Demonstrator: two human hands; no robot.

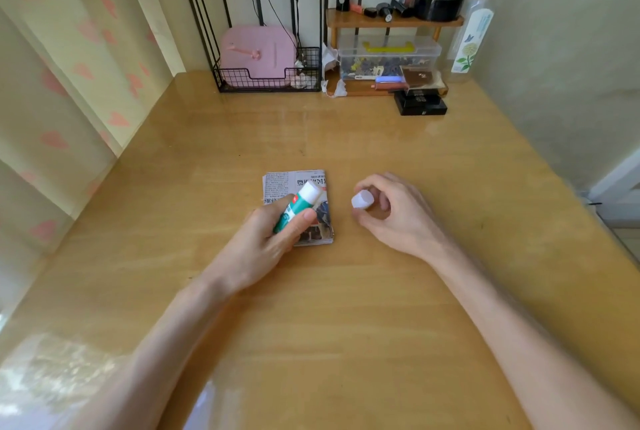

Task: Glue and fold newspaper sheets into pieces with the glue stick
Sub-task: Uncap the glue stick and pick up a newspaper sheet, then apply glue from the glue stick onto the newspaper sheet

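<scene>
Gripping the glue stick (298, 204) around its green barrel, the left hand (273, 239) curls fingers and thumb so that the white tip points up and away, tilted over the folded newspaper (294, 182). That slant looks chosen to bring the tip down onto the paper with a small turn of the wrist. The right hand (391, 218) pinches the white cap (362, 201) between thumb and curled fingers, its open mouth turned toward the stick. Held just beside the paper, the cap is out of the way yet ready for recapping. Whether it is coming off or going back on I cannot tell.

The newspaper lies flat on the table (346, 308) as 1 small, thick rectangle of several layers, partly under the left hand. This suggests the folding is well along and glue is meant for an outer flap. Its place squarely before the person puts it within easy reach of both hands.

Well apart, along the far wall, stand a wire basket (266, 79), a clear plastic box (388, 55) under a small wooden shelf (394, 22), and 1 tall bottle (474, 24).
</scene>
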